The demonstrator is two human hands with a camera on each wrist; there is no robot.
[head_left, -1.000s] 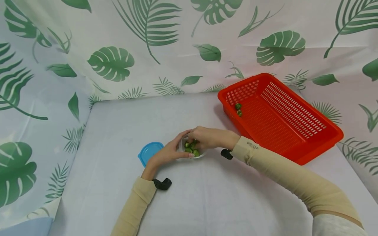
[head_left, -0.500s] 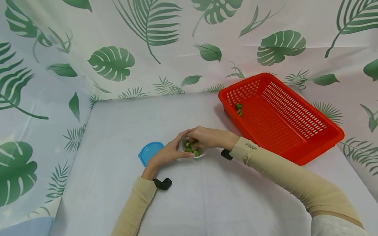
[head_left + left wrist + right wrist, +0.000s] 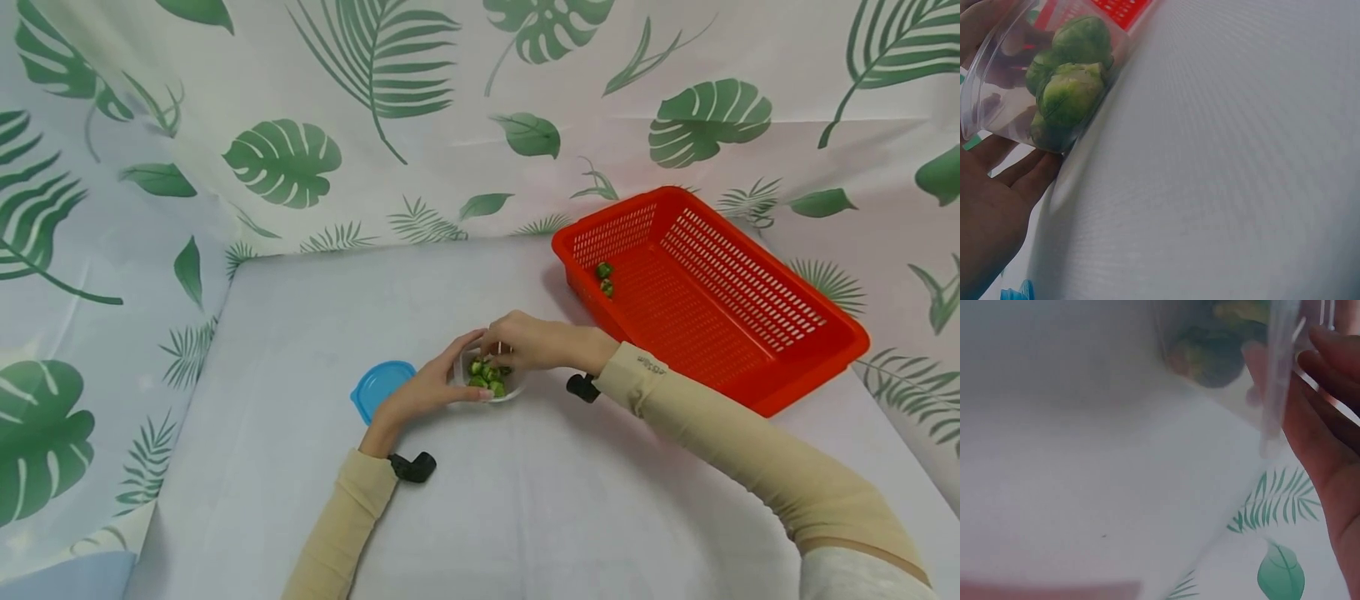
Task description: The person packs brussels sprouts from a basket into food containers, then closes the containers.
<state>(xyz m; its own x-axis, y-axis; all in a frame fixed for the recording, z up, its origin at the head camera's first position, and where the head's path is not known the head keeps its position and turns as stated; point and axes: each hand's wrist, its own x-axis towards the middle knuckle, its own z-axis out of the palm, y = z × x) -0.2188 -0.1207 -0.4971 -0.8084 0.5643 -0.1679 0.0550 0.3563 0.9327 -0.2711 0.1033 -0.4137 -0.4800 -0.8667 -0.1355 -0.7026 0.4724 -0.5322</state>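
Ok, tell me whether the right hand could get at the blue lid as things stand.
Probably not straight across: the left hand, curved around the clear container, lies between the right hand and the blue lid, though the space above looks open for reaching over.

White sheeting [image 3: 450, 150] printed with green leaves hangs behind the pale tabletop [image 3: 487, 475].

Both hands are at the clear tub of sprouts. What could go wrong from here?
The clear tub looks thin-walled and light; if the left hand around it eased off, the right hand at its opening might tip it. The sprouts sit piled together, so moving one could push another out. The blue lid lies close beside the left hand, so a sideways shift might nudge it.
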